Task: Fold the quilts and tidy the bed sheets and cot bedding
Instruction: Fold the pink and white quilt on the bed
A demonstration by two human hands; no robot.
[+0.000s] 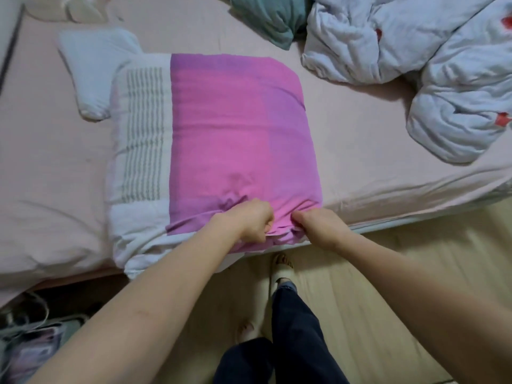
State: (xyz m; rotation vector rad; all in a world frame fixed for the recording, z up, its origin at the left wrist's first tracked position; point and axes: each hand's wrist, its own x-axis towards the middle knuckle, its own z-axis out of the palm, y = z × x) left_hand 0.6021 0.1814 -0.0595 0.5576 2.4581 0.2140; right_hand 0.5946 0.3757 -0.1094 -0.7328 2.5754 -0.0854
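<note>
- The pale pink fitted bed sheet is lying fairly smooth across the mattress, though it is creasing near the left edge, so I'd judge that smoothing is still waiting to be done.
- The pink-and-purple quilt with a white striped panel is sitting as a neat square bundle at the near edge of the bed; folding of this one is looking all but finished.
- The crumpled white quilt with red patches is lying in an unfolded heap at the far right, well apart from the folded one; that is plainly the big job left.
- The white pillow is lying askew beside the folded quilt's far left corner, and a grey-green bundle of cloth is sitting at the top, partly cut off.
- The left hand and the right hand are both pinching the folded quilt's near hem, fingers curled tight into the fabric, knuckles close together.
- The fingertips themselves are tucking out of sight under the cloth, and no cot is showing anywhere.
- The clutter on the floor at lower left is too blurred to name.
</note>
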